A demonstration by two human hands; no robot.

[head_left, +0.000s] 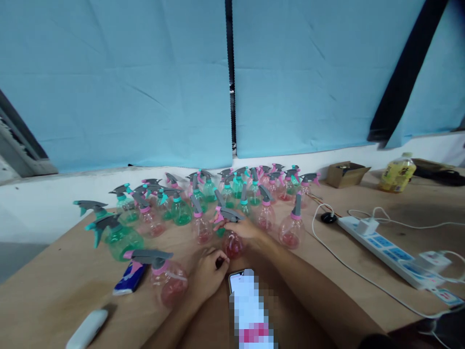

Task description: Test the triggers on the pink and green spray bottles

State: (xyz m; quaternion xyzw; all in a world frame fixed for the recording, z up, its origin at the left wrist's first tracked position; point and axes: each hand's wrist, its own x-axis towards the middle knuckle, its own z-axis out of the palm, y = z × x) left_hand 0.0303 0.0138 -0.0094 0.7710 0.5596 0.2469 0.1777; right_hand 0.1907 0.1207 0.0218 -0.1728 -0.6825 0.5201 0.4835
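My right hand [244,228] is closed around the neck of a pink spray bottle [232,246], just under its grey and pink trigger head. The bottle stands upright on the table and holds a little liquid. Beside it, my left hand [212,269] rests on the table with its fingers curled in, and nothing shows in them. To the left of that hand stands another pink spray bottle [170,286], its nozzle pointing left. A phone [250,310] with a blurred screen lies between my forearms.
Several green spray bottles [180,212] and pink ones crowd the table [65,271] toward the wall. On the left lie a blue packet [129,281] and a white object [88,329]. A power strip [385,252] with cables, a cardboard box [347,175] and a yellow-labelled bottle [397,174] are on the right.
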